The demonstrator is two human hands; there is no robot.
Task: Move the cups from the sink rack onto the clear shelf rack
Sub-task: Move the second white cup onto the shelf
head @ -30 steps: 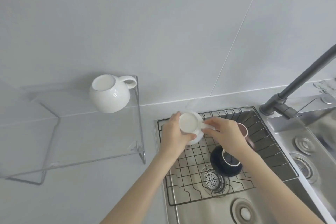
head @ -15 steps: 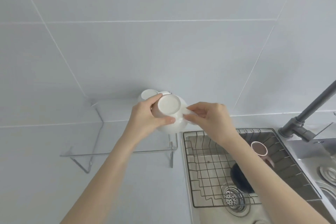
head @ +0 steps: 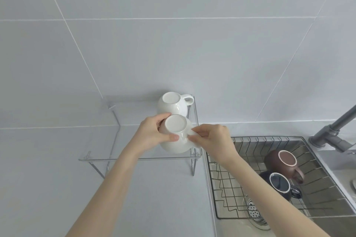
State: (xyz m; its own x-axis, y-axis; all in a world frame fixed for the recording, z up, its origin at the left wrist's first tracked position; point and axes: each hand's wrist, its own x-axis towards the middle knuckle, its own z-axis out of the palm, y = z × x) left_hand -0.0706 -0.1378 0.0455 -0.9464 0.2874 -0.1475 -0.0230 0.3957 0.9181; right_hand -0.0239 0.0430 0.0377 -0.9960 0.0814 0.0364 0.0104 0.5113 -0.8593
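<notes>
You have carried the white cup (head: 174, 136) off the sink rack (head: 221, 188) and over the clear shelf rack (head: 100, 157): left hand (head: 152, 133) grips its body, right hand (head: 212, 140) pinches its handle. Another white cup (head: 172, 105) sits just beyond your hands; the shelf's right edge lies under your right hand, open room leftward.

The shelf rack (head: 123, 158) stands on the counter (head: 57, 188) left of the sink rack (head: 238, 194), which holds two cups (head: 279, 161).
</notes>
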